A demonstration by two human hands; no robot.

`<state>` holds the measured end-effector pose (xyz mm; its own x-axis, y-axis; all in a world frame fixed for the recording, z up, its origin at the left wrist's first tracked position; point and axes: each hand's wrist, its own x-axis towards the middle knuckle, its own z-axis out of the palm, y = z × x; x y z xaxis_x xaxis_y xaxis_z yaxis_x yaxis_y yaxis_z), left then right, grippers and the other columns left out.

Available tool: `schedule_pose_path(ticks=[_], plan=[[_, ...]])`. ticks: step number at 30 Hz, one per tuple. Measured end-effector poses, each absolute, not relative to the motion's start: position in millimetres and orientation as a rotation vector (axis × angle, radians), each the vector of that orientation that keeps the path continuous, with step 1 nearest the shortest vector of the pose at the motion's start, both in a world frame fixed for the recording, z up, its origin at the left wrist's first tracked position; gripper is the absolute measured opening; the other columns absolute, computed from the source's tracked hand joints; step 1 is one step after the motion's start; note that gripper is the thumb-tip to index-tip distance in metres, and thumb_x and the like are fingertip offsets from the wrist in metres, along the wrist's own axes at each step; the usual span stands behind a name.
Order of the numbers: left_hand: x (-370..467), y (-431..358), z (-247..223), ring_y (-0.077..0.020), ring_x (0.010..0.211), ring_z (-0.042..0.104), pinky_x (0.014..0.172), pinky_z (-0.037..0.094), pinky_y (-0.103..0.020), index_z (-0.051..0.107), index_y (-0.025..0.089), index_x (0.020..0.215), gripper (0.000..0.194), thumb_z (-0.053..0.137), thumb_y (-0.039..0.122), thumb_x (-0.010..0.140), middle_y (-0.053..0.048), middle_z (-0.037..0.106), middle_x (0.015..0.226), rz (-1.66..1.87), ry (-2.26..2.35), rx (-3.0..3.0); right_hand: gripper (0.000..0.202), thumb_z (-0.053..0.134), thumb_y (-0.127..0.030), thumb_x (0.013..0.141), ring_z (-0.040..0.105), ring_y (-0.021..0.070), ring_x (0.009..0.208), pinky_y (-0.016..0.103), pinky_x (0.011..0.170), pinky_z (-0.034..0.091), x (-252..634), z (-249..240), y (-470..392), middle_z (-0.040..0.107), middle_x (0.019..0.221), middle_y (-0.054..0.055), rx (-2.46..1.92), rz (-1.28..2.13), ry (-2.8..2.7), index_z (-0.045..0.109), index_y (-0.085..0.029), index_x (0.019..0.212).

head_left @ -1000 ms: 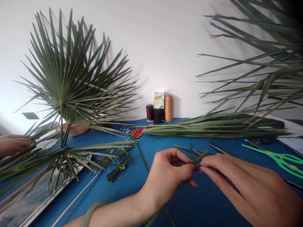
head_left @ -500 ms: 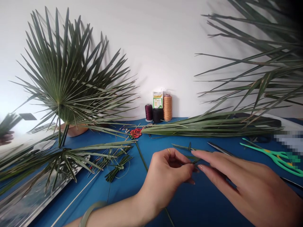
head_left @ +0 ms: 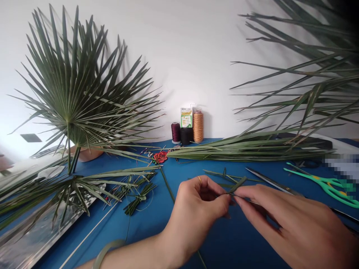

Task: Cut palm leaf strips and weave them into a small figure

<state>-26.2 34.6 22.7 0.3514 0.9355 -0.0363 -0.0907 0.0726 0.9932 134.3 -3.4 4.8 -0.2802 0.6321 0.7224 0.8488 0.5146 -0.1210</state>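
Observation:
Near the centre of the blue table, my left hand [head_left: 200, 205] pinches a small green leaf piece [head_left: 238, 185], which sticks up to the right between the two hands. The fingertips of my right hand [head_left: 283, 213] are closed at the lower end of that piece, from the right; what exactly they grip is too small to make out. More thin green strips [head_left: 218, 174] lie on the table just beyond my fingers. A ring is on a left finger and a bangle [head_left: 108, 251] on the left wrist.
Fan-shaped palm leaves [head_left: 67, 112] stand at left. Long leaves [head_left: 224, 152] lie at the back before thread spools [head_left: 198, 127]. At right are dark scissors [head_left: 269, 181] and green-handled scissors [head_left: 322, 181]. Tied leaf bundles [head_left: 140, 200] lie left of centre. Another person's hand [head_left: 5, 163] shows far left.
The leaf piece now stands up between my hands. My right fingertips have closed together against it. The other person's hand and the leaves it held have moved left, mostly out of view.

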Motion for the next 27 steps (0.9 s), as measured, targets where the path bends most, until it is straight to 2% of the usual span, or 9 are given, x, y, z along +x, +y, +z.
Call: schedule_pose_path(ticks=[14,18,24,27], plan=[[-29,25,23,-0.0094,0.052,0.051,0.052,0.042,-0.02,0.061,0.015,0.065,0.009,0.061,0.023,0.069,0.0,0.06,0.057,1.022,1.087,1.615,0.017,0.042,-0.019,0.091,0.057,0.0135,0.051,0.027,0.053,0.035,109,3,-13,0.063,0.064,-0.002,-1.246,-0.547,-1.787,0.055,-0.023,0.081],[-29,25,20,-0.0099,0.052,0.054,0.052,0.044,-0.019,0.062,0.016,0.065,0.008,0.059,0.021,0.07,0.0,0.062,0.057,1.073,1.085,1.712,0.017,0.043,-0.02,0.091,0.059,0.0135,0.052,0.026,0.052,0.037,108,2,-13,0.065,0.065,-0.002,-1.232,-0.495,-1.793,0.054,-0.023,0.079],[-28,24,20,-0.0104,0.05,0.055,0.05,0.046,-0.019,0.063,0.015,0.063,0.008,0.059,0.017,0.069,-0.001,0.062,0.056,1.11,1.073,1.77,0.013,0.045,-0.024,0.088,0.051,0.0108,0.036,0.025,0.041,0.034,116,3,-10,0.057,0.05,-0.009,-1.298,-0.195,-1.848,0.053,-0.027,0.078],[-28,25,16,-0.0099,0.051,0.055,0.051,0.046,-0.019,0.063,0.014,0.064,0.008,0.058,0.014,0.07,-0.001,0.063,0.057,1.211,1.028,1.907,0.016,0.043,-0.023,0.089,0.051,0.0109,0.036,0.025,0.043,0.035,114,1,-12,0.058,0.051,-0.008,-1.303,-0.287,-1.831,0.053,-0.026,0.077]])
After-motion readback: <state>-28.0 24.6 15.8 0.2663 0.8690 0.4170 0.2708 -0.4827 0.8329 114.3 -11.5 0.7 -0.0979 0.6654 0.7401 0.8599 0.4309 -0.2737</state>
